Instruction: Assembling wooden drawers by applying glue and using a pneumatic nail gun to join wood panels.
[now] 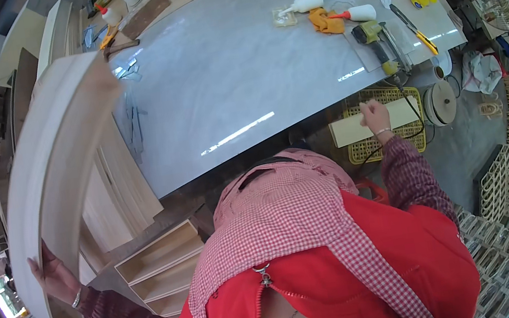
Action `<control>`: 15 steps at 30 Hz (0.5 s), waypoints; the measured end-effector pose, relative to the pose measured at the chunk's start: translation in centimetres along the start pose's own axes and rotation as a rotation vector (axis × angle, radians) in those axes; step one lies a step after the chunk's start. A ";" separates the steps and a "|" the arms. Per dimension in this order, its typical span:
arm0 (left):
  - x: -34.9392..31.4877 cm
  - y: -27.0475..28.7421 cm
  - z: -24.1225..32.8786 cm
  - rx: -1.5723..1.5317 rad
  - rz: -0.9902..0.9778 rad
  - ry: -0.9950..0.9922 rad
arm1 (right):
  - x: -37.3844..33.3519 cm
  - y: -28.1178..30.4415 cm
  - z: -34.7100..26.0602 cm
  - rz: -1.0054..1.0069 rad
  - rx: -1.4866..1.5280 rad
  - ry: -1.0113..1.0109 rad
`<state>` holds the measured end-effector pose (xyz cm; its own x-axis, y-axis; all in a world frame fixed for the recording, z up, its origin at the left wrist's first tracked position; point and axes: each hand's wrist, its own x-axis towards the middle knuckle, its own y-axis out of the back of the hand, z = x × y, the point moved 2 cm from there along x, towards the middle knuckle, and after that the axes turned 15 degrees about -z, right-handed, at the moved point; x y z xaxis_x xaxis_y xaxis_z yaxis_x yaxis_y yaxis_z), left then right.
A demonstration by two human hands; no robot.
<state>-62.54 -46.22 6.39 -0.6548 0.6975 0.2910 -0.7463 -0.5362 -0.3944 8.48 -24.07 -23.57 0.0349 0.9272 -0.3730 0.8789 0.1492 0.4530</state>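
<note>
At the left, my left hand (58, 277) grips the near end of a long, pale wooden box (58, 142). The box is tilted up, and its far end is over the left edge of the worktable. My right hand (377, 117) is closed in front of a flat, pale wooden board (349, 132), beyond the table's near edge. Whether the fingers hold anything cannot be made out. The board lies across a yellow plastic crate (421, 140), and a dark cable runs beside it.
On the grey worktable (209, 73) are a green power drill (367, 33), a yellow-handled utility knife (424, 41), white glue bottles (307, 2), an orange cloth (325, 21) and a hammer (121, 46). Wooden compartments (164, 258) stand at lower left. A round reel (440, 103) stands right of the crate.
</note>
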 end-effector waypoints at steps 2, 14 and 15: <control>-2.0 -5.3 -1.6 0.004 0.026 0.085 | 3.8 1.2 1.2 0.035 -0.062 0.184; -12.2 -28.6 -18.8 -0.212 0.116 0.784 | 15.9 12.0 -7.7 -0.122 -0.080 -0.015; -12.7 -29.6 -19.8 -0.181 0.133 0.821 | 16.9 13.0 -7.5 -0.111 -0.147 0.020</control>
<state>-29.74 -29.78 -2.87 -0.3898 0.7953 -0.4643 -0.5929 -0.6025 -0.5343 16.89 -3.83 -17.91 -0.0695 0.9086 -0.4118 0.7977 0.2985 0.5240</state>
